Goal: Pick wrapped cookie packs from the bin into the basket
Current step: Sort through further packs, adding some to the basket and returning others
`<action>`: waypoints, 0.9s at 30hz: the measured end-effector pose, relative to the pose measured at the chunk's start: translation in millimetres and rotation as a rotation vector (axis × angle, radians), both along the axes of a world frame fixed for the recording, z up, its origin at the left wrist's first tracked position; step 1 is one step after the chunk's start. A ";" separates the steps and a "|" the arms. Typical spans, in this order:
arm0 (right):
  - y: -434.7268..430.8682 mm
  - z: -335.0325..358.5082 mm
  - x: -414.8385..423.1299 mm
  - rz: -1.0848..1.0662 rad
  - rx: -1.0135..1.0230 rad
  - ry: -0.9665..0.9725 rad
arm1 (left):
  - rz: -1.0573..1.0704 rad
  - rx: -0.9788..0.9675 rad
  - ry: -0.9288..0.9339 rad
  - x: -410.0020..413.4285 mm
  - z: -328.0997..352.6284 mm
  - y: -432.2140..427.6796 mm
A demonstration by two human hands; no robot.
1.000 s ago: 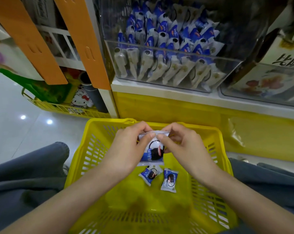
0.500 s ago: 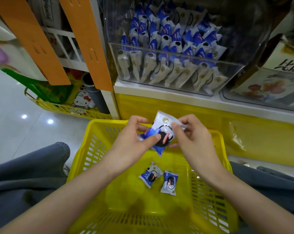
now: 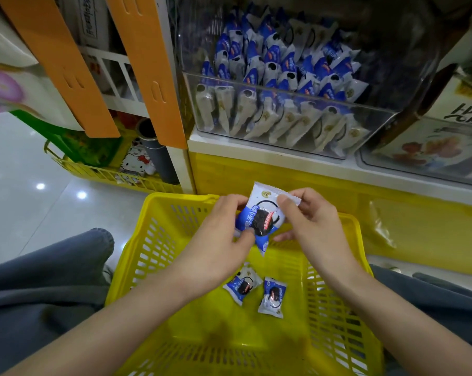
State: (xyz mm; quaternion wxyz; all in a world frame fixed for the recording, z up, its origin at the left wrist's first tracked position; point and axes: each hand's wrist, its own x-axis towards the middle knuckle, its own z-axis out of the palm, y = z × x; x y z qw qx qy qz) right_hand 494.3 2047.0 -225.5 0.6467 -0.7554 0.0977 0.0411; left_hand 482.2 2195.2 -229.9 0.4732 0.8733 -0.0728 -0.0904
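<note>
A blue-and-white wrapped cookie pack (image 3: 262, 217) is held above the far end of the yellow basket (image 3: 159, 240). My left hand (image 3: 216, 240) pinches its lower left part and my right hand (image 3: 308, 221) pinches its upper right corner. Two more cookie packs lie on the basket floor, one pack (image 3: 241, 286) beside the other pack (image 3: 273, 297). The clear bin (image 3: 283, 131) on the shelf above holds several rows of the same packs (image 3: 278, 77).
The basket sits between my grey-trousered legs (image 3: 47, 289). A yellow shelf front (image 3: 392, 213) rises just behind it. Orange panels (image 3: 145, 63) and a second yellow basket (image 3: 107, 172) with goods stand at the left. Another clear bin (image 3: 433, 153) is at the right.
Both hands lifted the pack from low over the basket to its far rim and turned it so its printed face shows. The two packs on the basket floor stayed put.
</note>
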 end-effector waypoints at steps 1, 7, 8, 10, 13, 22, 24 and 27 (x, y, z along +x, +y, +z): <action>0.8 1.2 -0.2 0.011 -0.006 -0.009 | -0.003 -0.089 0.077 -1.6 2.8 -1.6; 10.7 7.5 -7.0 0.179 0.166 -0.012 | 0.084 -0.317 0.221 1.9 3.8 -1.4; 11.4 7.6 -8.1 0.206 0.173 -0.014 | 0.124 -0.351 0.252 4.1 2.5 -0.8; 11.8 5.7 -9.2 0.236 0.150 -0.021 | 0.215 -0.424 0.325 7.7 -0.3 -1.7; 13.7 0.1 -10.8 0.245 0.099 0.005 | 0.316 -0.460 0.389 9.0 -4.2 -3.5; 13.9 -10.3 -13.3 0.190 0.032 0.018 | 0.233 -0.401 0.412 4.9 -5.3 -0.3; 13.6 -12.2 -13.5 0.184 -0.063 0.014 | 0.215 -0.387 0.448 3.9 -7.4 -0.7; 14.6 -13.7 -11.9 0.176 -0.141 0.021 | 0.270 -0.414 0.517 4.3 -9.7 -3.0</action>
